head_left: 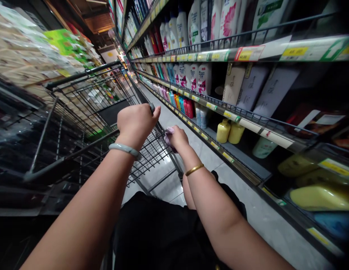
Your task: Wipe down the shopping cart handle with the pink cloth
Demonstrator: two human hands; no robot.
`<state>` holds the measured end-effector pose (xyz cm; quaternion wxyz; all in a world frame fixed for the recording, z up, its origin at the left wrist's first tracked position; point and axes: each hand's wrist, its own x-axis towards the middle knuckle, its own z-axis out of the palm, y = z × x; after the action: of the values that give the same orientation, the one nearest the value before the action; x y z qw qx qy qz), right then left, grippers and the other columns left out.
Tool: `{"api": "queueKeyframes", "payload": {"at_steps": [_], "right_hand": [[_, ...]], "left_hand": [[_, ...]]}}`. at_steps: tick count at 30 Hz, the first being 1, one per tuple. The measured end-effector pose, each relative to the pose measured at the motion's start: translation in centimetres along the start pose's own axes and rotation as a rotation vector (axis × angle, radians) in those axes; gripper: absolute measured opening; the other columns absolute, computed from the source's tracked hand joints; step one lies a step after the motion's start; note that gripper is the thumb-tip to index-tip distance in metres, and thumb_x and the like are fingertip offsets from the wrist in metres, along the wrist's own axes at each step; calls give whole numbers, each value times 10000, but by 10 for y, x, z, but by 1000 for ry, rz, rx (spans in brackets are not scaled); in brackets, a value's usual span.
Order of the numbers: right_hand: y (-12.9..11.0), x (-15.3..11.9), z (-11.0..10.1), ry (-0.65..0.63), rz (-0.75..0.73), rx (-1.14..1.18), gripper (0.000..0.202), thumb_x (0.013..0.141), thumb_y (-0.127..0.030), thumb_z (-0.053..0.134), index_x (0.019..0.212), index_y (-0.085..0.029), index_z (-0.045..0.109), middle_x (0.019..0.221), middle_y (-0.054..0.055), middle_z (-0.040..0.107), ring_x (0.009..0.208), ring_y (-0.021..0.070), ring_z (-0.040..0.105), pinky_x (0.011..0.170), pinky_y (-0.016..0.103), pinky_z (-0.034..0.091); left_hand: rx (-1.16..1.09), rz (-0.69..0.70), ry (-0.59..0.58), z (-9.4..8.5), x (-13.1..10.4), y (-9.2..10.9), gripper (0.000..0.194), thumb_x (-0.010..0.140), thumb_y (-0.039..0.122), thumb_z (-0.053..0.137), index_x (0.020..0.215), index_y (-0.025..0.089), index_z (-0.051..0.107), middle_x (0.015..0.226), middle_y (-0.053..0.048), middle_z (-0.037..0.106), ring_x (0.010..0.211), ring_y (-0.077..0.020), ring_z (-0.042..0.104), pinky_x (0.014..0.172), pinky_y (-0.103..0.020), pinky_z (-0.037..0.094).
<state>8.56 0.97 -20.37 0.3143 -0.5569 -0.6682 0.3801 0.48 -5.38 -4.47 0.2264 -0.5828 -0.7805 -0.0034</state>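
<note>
My left hand (137,122), with a pale bangle at the wrist, is closed at the near edge of a metal shopping cart (149,153); a dark bit of the cart's frame shows beside its thumb. My right hand (178,138), wearing a gold bangle, is closed around a crumpled light purple cloth (169,135) just right of the cart's rim. The wire basket extends ahead and to the left of both hands. What lies beneath my left palm is hidden.
Shelves of shampoo bottles (201,78) run along the right side, with price tags on their rails (216,56). Yellow pump bottles (223,131) stand low down. Stacked packages (22,48) line the left. Pale tiled floor (214,157) lies between cart and shelves.
</note>
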Motion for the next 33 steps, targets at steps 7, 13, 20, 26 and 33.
{"api": "queueKeyframes", "payload": {"at_steps": [7,13,20,26,33], "right_hand": [[-9,-5,-9,251,-109,356,331,963,-273,570,1283,-225,635,1234,53,766,1122,191,709,960,260,537],[-1,-9,-23,170,-64,7,393,918,-221,646,1311,-201,657,1280,145,731,1139,249,707,996,329,534],[7,-15,-37,-13,12,-169,357,937,-280,651,1276,-167,638,1251,198,751,1165,309,733,995,395,556],[-24,-35,-31,213,-244,168,484,918,-222,657,1372,-189,494,1381,164,681,1270,261,677,1063,363,544],[1,-24,-20,155,-89,-96,554,872,-219,727,1389,-185,531,1373,194,644,1193,286,719,1029,379,570]], "left_hand": [[-18,167,-97,-5,20,6,712,1036,669,274,1060,174,785,1050,-183,784,997,-330,733,772,-356,483],[-47,225,-84,-3,32,14,698,1054,627,277,1093,153,788,1078,-192,788,1047,-338,741,843,-366,512],[-71,254,-105,-2,46,28,732,1064,638,269,1170,129,784,1127,-210,784,1097,-358,735,875,-381,530],[-94,243,-95,-4,58,49,758,1067,641,264,1145,106,794,1119,-227,781,1094,-375,736,887,-389,537],[-127,250,-98,4,79,62,658,1071,581,327,1248,116,757,1206,-225,764,1145,-351,714,943,-380,523]]}}
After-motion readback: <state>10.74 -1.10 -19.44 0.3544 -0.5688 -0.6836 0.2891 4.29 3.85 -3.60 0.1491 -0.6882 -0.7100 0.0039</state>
